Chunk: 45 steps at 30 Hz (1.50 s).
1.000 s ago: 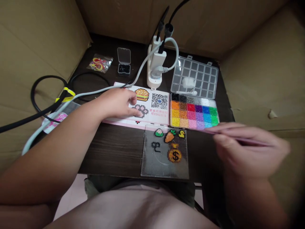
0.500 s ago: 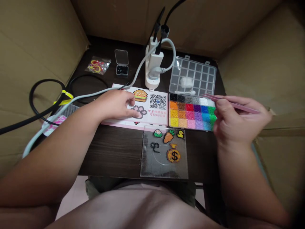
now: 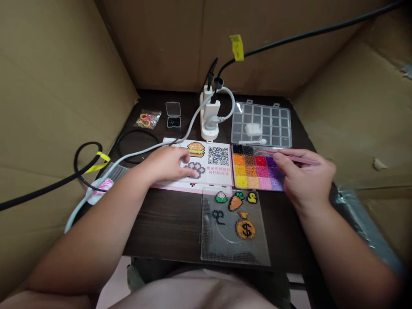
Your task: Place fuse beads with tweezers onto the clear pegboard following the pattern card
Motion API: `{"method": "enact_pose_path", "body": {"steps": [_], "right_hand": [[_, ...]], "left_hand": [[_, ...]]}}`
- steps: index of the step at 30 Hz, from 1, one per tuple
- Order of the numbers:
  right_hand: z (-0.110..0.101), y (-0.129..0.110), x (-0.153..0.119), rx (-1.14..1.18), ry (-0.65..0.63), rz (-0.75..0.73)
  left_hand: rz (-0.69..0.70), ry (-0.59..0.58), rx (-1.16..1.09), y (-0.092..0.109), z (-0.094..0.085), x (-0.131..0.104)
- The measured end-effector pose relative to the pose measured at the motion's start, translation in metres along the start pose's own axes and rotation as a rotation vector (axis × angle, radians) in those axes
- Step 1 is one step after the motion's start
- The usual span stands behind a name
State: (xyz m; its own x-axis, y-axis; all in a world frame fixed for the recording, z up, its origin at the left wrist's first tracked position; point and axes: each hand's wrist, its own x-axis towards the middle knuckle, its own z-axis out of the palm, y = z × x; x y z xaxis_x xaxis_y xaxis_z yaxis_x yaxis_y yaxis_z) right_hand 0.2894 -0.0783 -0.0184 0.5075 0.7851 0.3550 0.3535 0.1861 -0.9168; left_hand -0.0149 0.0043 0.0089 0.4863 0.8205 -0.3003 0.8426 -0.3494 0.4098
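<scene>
Head view: the right hand (image 3: 309,178) is closed around pink tweezers (image 3: 304,160), tips at the bead box (image 3: 254,189). The left hand (image 3: 169,163), half open and gripping nothing, rests on the pattern sheet (image 3: 207,178). The pegboard (image 3: 230,251) lies nearest the person.

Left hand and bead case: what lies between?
In the head view, a stretch of the sheet, with its QR code, pink text and part of the paw, lies between left hand and bead case.
</scene>
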Motion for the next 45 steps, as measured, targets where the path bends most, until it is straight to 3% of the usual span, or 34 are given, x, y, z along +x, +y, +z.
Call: {"method": "enact_pose_path", "body": {"steps": [9, 35, 45], "right_hand": [[0.003, -0.014, -0.004, -0.068, -0.006, 0.033], [0.0, 0.001, 0.0, -0.108, -0.019, 0.044], [0.01, 0.002, 0.007, -0.151, -0.022, 0.062]], "left_hand": [[-0.017, -0.014, -0.016, 0.002, -0.001, -0.001], [-0.035, -0.01, -0.005, 0.002, 0.0, -0.001], [-0.04, -0.015, 0.006, 0.002, 0.0, 0.0]]}}
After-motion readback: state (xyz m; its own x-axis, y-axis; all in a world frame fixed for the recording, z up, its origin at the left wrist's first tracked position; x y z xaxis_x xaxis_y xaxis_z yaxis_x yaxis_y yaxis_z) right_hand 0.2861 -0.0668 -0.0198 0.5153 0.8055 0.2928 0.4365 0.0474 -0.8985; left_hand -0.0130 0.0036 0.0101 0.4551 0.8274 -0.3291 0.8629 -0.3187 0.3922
